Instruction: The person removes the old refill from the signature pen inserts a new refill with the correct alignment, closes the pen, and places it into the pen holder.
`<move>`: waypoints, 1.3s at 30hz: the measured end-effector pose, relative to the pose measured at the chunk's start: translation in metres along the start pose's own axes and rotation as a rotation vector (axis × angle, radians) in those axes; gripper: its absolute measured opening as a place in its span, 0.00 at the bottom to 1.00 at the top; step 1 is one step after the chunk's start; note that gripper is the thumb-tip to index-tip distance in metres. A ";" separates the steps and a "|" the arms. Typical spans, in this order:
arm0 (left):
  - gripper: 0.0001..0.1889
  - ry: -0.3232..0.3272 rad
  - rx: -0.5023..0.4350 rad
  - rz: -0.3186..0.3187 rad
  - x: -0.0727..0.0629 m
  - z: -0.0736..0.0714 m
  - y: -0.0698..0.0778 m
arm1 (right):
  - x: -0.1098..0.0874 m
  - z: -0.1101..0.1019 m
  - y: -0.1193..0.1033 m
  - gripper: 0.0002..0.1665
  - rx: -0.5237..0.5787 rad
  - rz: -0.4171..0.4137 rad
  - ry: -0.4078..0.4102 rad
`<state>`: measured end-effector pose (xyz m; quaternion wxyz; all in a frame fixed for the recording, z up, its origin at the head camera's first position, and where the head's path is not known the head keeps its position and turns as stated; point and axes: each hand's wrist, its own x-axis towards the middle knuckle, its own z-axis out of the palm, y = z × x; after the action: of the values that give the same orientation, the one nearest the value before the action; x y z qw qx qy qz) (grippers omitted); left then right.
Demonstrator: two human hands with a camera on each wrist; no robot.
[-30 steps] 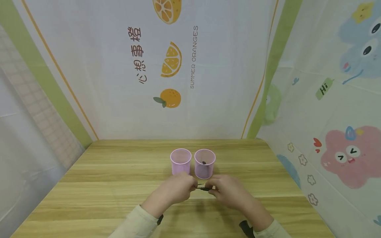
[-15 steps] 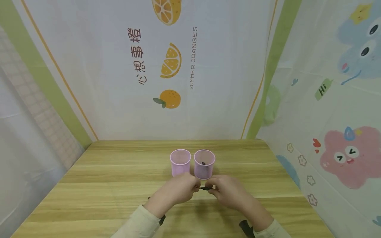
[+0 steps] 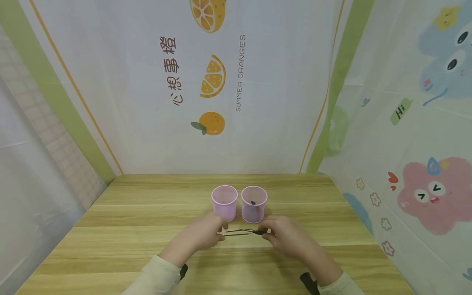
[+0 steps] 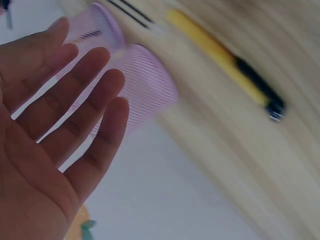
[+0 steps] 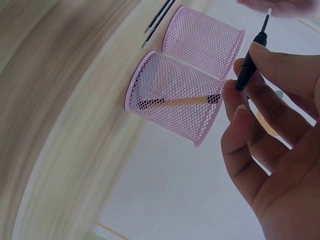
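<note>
In the head view my left hand hovers over the table, thumb and fingertips apart. The left wrist view shows its fingers loosely extended and holding nothing. My right hand pinches a black pen grip section, from which a thin dark refill with a pale end sticks out toward the left hand. Between the hands, two slim black pen refills lie roughly parallel on the table, with metal tips in the right wrist view. A yellow-and-black pen body lies on the table in the left wrist view; I cannot make it out in the head view.
Two pink mesh pen cups, a left one and a right one, stand side by side just beyond the hands. A tan pen with black ends leans inside the right cup. Printed cloth hangs behind the wooden table.
The left hand has drawn away to the left from the thin refill end it was at, and its fingers have parted. The two refills it covered now show. The right hand has barely moved.
</note>
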<state>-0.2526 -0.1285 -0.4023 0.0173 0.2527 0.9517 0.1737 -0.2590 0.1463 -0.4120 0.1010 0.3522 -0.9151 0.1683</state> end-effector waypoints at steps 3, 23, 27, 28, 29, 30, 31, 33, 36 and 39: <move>0.10 -0.008 0.083 -0.047 -0.005 0.005 -0.014 | -0.001 0.000 0.000 0.07 -0.009 -0.001 -0.006; 0.15 0.007 0.134 -0.098 -0.018 0.023 -0.046 | -0.002 0.002 0.000 0.06 -0.003 -0.008 -0.024; 0.15 0.018 0.089 -0.082 -0.015 0.018 -0.042 | -0.001 0.003 0.000 0.06 -0.003 -0.004 -0.033; 0.16 0.017 0.085 -0.074 -0.015 0.017 -0.041 | -0.001 0.003 0.000 0.06 -0.003 -0.001 -0.036; 0.16 0.022 0.088 -0.059 -0.014 0.015 -0.039 | -0.001 0.004 0.000 0.06 -0.002 0.002 -0.038; 0.17 0.026 0.091 -0.044 -0.014 0.014 -0.037 | -0.001 0.004 0.000 0.06 -0.001 0.005 -0.041; 0.18 0.031 0.094 -0.029 -0.013 0.013 -0.036 | -0.001 0.004 0.000 0.06 0.000 0.008 -0.044; 0.19 0.043 0.101 0.000 -0.013 0.010 -0.033 | -0.001 0.004 -0.001 0.06 0.001 0.012 -0.047; 0.19 0.045 0.086 0.013 -0.011 0.006 -0.028 | -0.001 0.003 -0.001 0.06 0.005 0.014 -0.048; 0.17 0.041 0.068 0.016 -0.009 0.003 -0.022 | -0.002 0.003 -0.001 0.07 0.008 0.016 -0.046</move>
<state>-0.2548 -0.1500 -0.4132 -0.0123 0.2571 0.9551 0.1468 -0.2569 0.1456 -0.4146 0.0775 0.3492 -0.9192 0.1645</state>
